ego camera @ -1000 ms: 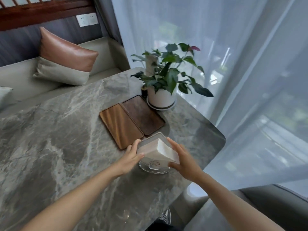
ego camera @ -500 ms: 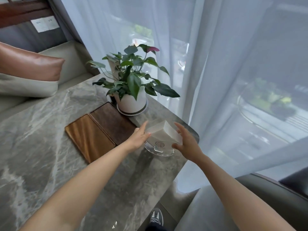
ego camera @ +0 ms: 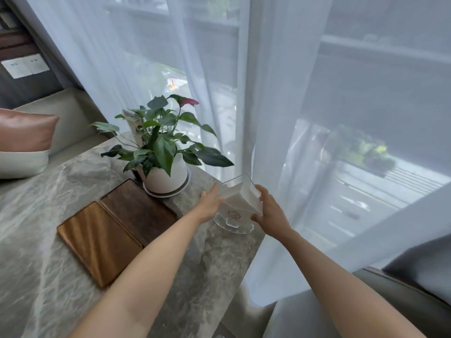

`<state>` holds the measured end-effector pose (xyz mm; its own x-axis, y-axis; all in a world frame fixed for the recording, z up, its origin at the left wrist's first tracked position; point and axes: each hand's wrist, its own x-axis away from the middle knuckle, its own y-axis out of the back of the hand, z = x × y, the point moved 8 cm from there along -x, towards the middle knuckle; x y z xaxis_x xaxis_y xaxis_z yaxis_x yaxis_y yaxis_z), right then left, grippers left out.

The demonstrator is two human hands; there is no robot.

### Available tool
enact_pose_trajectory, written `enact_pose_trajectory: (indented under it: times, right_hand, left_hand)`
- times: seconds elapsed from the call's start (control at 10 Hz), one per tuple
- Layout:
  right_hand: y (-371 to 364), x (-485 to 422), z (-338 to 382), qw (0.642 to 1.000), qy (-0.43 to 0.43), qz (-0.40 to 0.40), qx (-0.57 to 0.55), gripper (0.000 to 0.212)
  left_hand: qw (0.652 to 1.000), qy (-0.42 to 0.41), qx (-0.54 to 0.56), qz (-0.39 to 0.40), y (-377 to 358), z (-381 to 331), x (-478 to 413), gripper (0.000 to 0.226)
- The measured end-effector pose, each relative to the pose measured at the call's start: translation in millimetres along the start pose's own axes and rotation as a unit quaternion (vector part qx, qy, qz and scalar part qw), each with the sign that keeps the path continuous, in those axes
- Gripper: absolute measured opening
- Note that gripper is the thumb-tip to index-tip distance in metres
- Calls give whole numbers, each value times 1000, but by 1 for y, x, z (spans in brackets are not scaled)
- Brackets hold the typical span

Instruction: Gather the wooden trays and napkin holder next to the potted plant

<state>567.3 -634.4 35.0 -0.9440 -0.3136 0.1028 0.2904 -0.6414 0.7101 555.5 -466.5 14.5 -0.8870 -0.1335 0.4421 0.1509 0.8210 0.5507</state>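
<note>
Since the previous frame, the clear acrylic napkin holder (ego camera: 238, 206) with its block of white napkins had travelled further toward the white curtain, and at this moment it stood near the table's far right edge, at roughly four o'clock from the potted plant in its white ceramic pot (ego camera: 166, 176).

I noted both hands clamped on the holder: my left hand (ego camera: 210, 203) flat against its left wall, my right hand (ego camera: 268, 211) cupped around its right wall and lower corner. Whether its round transparent foot was resting on the grey veined marble table (ego camera: 48, 240) or just clear of it, I could not tell.

The two wooden trays lay side by side and touching at seven o'clock from the pot: the dark walnut rectangular tray (ego camera: 139, 211) just beside the saucer, the lighter honey-coloured tray (ego camera: 97, 242) on its outer side.

Handling assessment: the holder appeared light, rigid and smooth-walled, likely slippery under bare palms, and top-heavy on a narrow stem. In my judgement acrylic would scratch or crack if knocked on stone. The safest hold was opposed pressure low on both side walls, as applied. The napkins were soft and loose, so tilting risked spilling them. Proximity to the table edge and curtain was the chief hazard.
</note>
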Motion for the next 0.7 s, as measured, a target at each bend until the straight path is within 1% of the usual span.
enact_pose_trajectory:
  times: [0.1, 0.2, 0.4, 0.5, 0.6, 0.7]
  right_hand:
    - [5, -2, -2, 1000, -14, -4, 3, 81]
    - [9, -2, -1, 1000, -25, -4, 16, 82]
    - [9, -2, 1, 999, -26, 2, 39, 82]
    - [9, -3, 0, 998, -23, -6, 62, 82]
    - [17, -2, 15, 997, -7, -26, 74, 81]
    - [30, -5, 47, 991, 60, -82, 85, 76]
  left_hand:
    - [1000, -14, -5, -14, -3, -10, -6, 54]
    - [1000, -11, -2, -18, -5, -17, -6, 54]
    - [999, -23, -8, -22, -6, -20, -5, 55]
    - [998, -42, -46, -20, -2, -19, -1, 56]
    - [993, -61, -103, -24, 8, -29, 9, 54]
    - [987, -93, -110, -75, 26, -46, 21, 53]
